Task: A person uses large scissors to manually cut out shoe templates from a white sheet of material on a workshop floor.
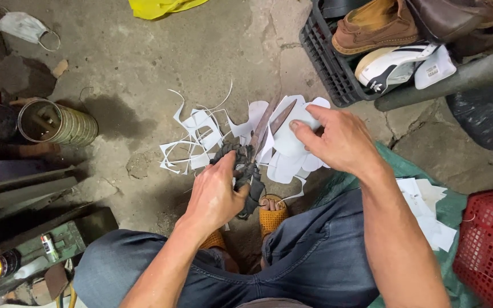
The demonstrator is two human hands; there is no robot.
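White sheet material (292, 134), thin and light, is pinched in the right hand (338, 140), thumb under and fingers closed over its upper edge, held above the concrete floor (144, 51) near the middle of the view. The left hand (215, 197) is wrapped tight around the dark, cloth-bound handles of a pair of scissors (258, 151), whose blades stand open against the sheet. The sheet looks floppy rather than stiff, likely to sag and twist if held far from the cut, so a grip close beside the blades would seem to steady it best; it should weigh almost nothing and tear easily. White offcuts (195, 142) lie scattered on the floor just left of the scissors. A tin can (58, 122) lies toward the floor's left edge, and a dark crate (329, 63) of shoes sits at the upper right.
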